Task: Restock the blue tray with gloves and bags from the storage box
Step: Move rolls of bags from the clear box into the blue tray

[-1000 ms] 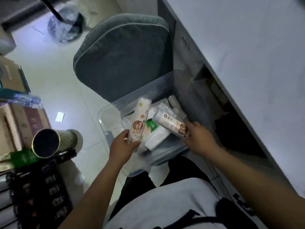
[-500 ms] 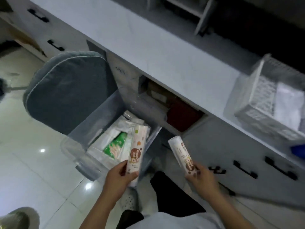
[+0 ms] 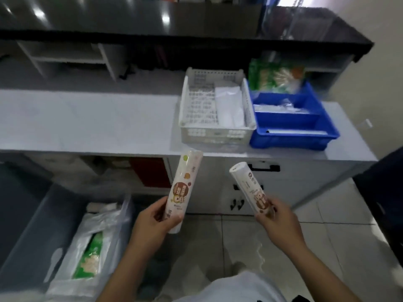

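Blue tray (image 3: 293,139): sitting on the bench (image 3: 87,123) at the right end, touching a white basket (image 3: 216,136) on its left side; divided into compartments. Front compartment is holding a thin clear strip, middle one some clear plastic, back one a green-printed pack (image 3: 275,78) standing on edge.
Step in hand: carrying two rolls from the storage box (image 3: 28,232) toward the tray, judging by where both are pointing.
Doing it well: bring rolls over the bench edge w/o clipping it, lay them lengthwise in a compartment w/ room (front looks emptiest), set one down at a time so neither is rolling off.
Left hand (image 3: 150,225): wrapping around the lower part of the left roll (image 3: 182,192), thumb on the front, fingers behind; roll is tilting up and slightly right.
Right hand (image 3: 277,219): pinching the bottom end of the right roll (image 3: 249,188) w/ fingertips; roll is leaning up and left. Looser hold than the left, more likely to slip.
Storage box: sitting on the floor at lower left, still holding white bags and a green pack (image 3: 91,256).
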